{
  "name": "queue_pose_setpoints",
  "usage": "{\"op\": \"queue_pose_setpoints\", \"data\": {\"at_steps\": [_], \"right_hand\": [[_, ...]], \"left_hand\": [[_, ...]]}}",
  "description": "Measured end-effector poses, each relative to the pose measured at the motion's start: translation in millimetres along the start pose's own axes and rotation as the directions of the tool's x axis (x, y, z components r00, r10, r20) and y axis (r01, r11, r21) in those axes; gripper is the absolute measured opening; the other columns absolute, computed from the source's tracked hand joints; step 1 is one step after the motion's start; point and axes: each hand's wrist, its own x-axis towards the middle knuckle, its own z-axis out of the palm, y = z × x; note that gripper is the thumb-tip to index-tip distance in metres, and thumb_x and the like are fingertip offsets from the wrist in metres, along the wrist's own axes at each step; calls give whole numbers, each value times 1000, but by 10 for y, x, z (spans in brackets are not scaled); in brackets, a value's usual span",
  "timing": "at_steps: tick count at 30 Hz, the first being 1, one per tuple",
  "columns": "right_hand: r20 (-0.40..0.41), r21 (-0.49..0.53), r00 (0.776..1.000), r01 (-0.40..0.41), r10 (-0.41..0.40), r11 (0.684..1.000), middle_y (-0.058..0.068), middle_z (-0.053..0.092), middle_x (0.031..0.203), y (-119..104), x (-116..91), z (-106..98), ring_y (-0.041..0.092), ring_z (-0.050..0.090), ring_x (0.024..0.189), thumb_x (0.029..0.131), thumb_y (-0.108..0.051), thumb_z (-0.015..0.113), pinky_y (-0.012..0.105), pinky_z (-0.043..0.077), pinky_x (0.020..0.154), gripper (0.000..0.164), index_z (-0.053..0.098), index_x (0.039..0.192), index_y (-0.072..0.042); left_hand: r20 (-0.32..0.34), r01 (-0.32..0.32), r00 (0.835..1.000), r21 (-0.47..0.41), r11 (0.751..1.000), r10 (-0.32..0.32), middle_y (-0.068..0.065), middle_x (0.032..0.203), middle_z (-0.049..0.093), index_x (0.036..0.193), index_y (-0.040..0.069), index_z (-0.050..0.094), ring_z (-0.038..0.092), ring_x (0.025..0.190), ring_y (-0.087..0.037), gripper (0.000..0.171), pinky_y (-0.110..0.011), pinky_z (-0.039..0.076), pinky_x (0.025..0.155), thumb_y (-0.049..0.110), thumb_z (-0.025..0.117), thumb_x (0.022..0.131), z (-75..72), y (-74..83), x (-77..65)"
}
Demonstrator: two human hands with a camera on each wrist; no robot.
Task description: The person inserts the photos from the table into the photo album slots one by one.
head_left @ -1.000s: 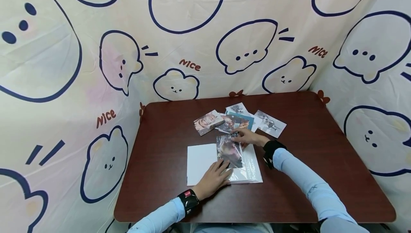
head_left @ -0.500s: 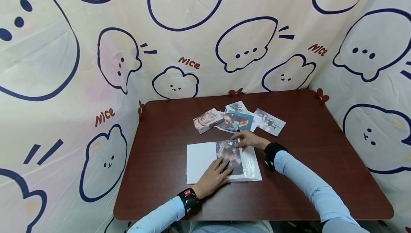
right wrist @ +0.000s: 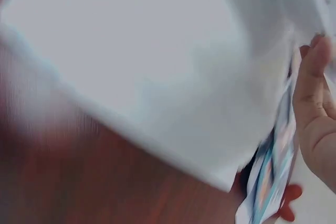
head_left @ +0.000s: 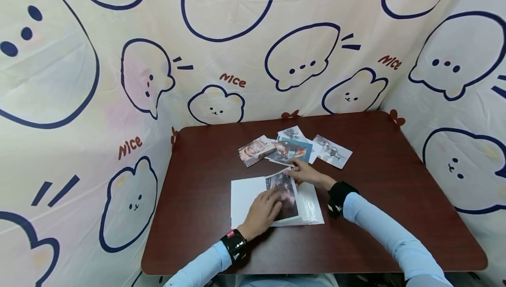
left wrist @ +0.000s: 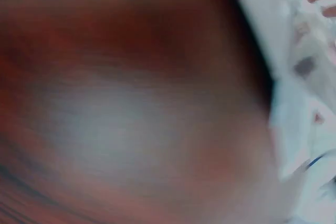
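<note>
A photo album (head_left: 246,197) lies open on the table, with a white left page and a glossy clear-sleeved right page (head_left: 310,203). Over the right page is a dark, pinkish picture print (head_left: 287,199), slightly tilted, with a pale edge showing. My right hand (head_left: 307,174) pinches the print's upper right corner. On the print's left part rests my left hand (head_left: 261,212), fingers extended and covering some of it. The right wrist view has a large white sheet (right wrist: 142,45) close up, thumb and fingers at its far end. The left wrist view is mostly blurred.
Beyond the album several loose prints (head_left: 292,150) overlap in a pile. A thicker stack of prints (head_left: 256,150) lies at its left, and a single print (head_left: 334,151) at its right. The brown table (head_left: 387,181) extends on both sides; a patterned cloth (head_left: 221,10) hangs behind.
The print first slid down toward me over the right page, then its top tilted and pale edges appeared. My left hand has shifted slightly up onto it; my right hand stays at its upper corner.
</note>
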Motion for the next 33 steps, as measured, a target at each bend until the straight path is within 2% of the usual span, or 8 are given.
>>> {"op": "queue_pose_setpoints", "data": {"at_steps": [3,7,9,11,14,21,27,33], "right_hand": [[-3,102,1000,18,-17,995,37,60,129,-101,-54,298,25,72,81,113,-28,45,49,62,78,59,23,156,5],[50,-47,983,179,-177,983,36,52,144,-96,-116,802,40,68,111,113,-26,41,53,58,93,52,34,153,6],[81,-267,960,281,-269,922,30,51,150,-50,-113,1019,42,61,124,113,-28,43,56,52,101,48,45,150,3],[111,-477,939,338,-326,811,24,47,156,1,-121,1178,41,54,133,111,-31,47,59,45,107,46,52,148,-3],[134,-665,928,343,-346,663,18,43,161,85,-154,1318,41,47,138,109,-38,51,62,37,107,44,58,145,-14],[174,-781,912,357,-370,513,17,42,162,257,-206,1415,43,42,142,105,-36,60,63,35,108,49,56,149,-16],[180,-784,909,364,-377,502,17,40,163,264,-230,1410,41,39,144,105,-34,59,63,35,109,49,54,151,-16],[122,-772,860,395,-495,497,21,46,158,204,-289,1245,41,48,139,104,-23,61,60,41,110,40,61,142,-10]], "left_hand": [[-55,288,949,-246,925,-310,-18,122,70,130,4,65,69,110,-32,38,-45,56,95,28,41,113,-179,-49,148],[-39,535,792,-437,723,-610,-18,104,73,121,5,67,71,90,-31,44,-42,56,79,35,37,113,-433,-214,288],[-16,599,735,-452,661,-678,-20,107,73,123,5,67,70,92,-34,44,-46,54,81,37,39,112,-543,-323,308],[6,634,712,-436,638,-703,-22,112,72,126,4,66,69,97,-37,41,-49,53,85,35,45,110,-614,-431,295],[37,651,718,-388,652,-695,-23,113,71,131,-2,63,69,97,-37,38,-50,55,84,26,57,105,-629,-572,226],[-31,606,779,-219,764,-627,-20,102,73,125,-3,66,71,88,-33,32,-45,55,74,12,70,97,-505,-752,73],[-65,555,829,-34,831,-556,-21,103,69,124,-6,68,70,88,-35,36,-48,56,75,14,75,95,-468,-800,70],[-74,562,826,24,827,-559,-25,118,61,131,-6,63,61,105,-38,44,-50,53,88,10,77,92,-461,-802,141]]}}
